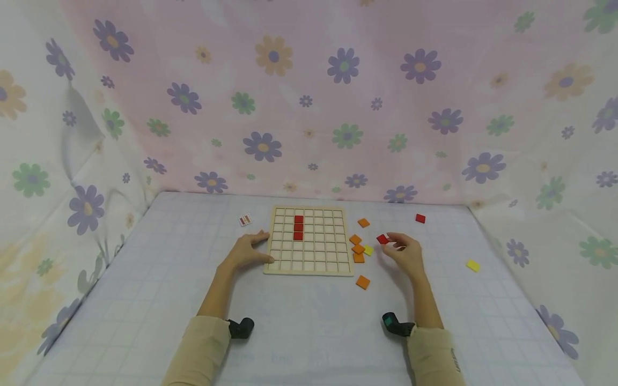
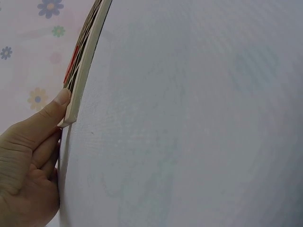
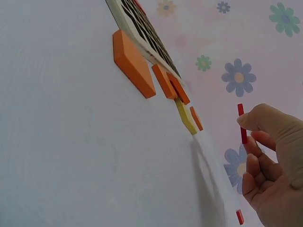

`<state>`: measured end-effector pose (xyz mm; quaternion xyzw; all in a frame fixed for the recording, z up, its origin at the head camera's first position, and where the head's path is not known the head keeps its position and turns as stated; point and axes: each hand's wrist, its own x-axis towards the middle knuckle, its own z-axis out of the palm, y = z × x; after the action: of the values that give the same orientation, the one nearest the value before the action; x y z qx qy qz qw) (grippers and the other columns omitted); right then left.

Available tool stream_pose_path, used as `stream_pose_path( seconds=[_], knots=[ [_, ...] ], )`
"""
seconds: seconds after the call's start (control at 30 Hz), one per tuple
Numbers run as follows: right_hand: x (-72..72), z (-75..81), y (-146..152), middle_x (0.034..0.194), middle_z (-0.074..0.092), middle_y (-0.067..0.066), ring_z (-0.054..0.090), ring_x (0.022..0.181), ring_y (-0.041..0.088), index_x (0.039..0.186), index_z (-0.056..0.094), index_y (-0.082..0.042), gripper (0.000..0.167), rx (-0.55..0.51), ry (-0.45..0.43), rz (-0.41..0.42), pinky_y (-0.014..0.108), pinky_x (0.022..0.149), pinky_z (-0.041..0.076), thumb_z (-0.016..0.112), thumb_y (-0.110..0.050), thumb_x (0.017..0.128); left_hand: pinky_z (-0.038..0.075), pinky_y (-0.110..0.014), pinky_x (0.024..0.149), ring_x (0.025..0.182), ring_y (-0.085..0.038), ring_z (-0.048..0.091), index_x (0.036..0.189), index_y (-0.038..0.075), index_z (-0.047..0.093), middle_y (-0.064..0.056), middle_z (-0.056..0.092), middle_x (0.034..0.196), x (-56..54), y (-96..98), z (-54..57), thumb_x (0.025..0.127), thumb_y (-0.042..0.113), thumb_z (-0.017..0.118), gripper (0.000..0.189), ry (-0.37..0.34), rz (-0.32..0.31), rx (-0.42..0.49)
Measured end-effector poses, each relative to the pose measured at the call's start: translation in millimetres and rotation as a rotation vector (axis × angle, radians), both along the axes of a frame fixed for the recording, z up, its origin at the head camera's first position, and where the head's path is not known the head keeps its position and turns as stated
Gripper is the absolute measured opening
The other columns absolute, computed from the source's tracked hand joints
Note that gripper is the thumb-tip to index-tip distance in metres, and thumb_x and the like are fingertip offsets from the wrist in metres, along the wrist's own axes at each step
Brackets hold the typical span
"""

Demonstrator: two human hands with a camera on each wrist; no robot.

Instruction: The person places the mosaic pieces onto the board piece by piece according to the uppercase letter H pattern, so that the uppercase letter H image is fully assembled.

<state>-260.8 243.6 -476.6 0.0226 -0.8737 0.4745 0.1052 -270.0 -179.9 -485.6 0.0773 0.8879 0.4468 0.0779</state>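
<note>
A square wooden grid board (image 1: 309,272) lies on the table with three red tiles (image 1: 299,227) in a column in its upper left part. My left hand (image 1: 245,253) rests at the board's left edge, thumb and forefinger spread apart; in the left wrist view its thumb (image 2: 61,97) presses on the rim near a corner. Right of the board, my right hand (image 1: 406,254) pinches a red square tile (image 1: 382,239) between thumb and fingers. The right wrist view shows this tile (image 3: 242,124) edge-on, held above the table.
Several orange tiles (image 1: 363,282) lie along the board's right side, some overlapping, with a yellow tile (image 1: 368,250) among them. Farther right are another red tile (image 1: 420,219) and a yellow one (image 1: 472,265). A small patterned card (image 1: 245,220) lies left of the board. Flowered cloth (image 1: 309,118) hangs behind.
</note>
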Motion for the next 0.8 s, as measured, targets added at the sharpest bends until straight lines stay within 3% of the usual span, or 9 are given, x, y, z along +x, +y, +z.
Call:
stream_pose_path(
  seconds=[0.2,0.5,0.8],
  knots=[
    [-5.2,4.0,-14.4,0.109,0.064,0.021,0.053,0.093,0.027,0.117,0.061,0.004,0.039,-0.012,-0.015,0.032,0.01,0.073,0.042,0.071,-0.009,0.082,0.021,-0.048,0.114,0.136,-0.033,0.032,0.133,0.003,0.052,-0.019,0.04,0.143,2.0,0.2,0.7,0.064,0.022,0.086,0.079,-0.003,0.005,0.002],
    [-12.5,5.2,-38.7,0.106,0.065,0.021,0.055,0.092,0.03,0.114,0.064,0.004,0.039,-0.006,0.004,0.076,0.025,0.077,0.046,0.074,-0.011,0.079,0.02,-0.048,0.114,0.137,-0.033,0.032,0.133,0.003,0.052,-0.018,0.04,0.143,3.5,-0.1,0.7,0.064,0.022,0.086,0.079,0.0,0.007,0.006],
    [-17.7,7.4,-57.6,0.102,0.066,0.024,0.057,0.086,0.033,0.107,0.065,0.008,0.036,-0.043,0.087,0.139,0.023,0.072,0.046,0.075,-0.006,0.076,0.021,-0.047,0.114,0.136,-0.033,0.034,0.133,0.002,0.052,-0.019,0.04,0.143,2.1,0.2,1.2,0.064,0.022,0.086,0.079,0.021,0.002,-0.006]
  ],
)
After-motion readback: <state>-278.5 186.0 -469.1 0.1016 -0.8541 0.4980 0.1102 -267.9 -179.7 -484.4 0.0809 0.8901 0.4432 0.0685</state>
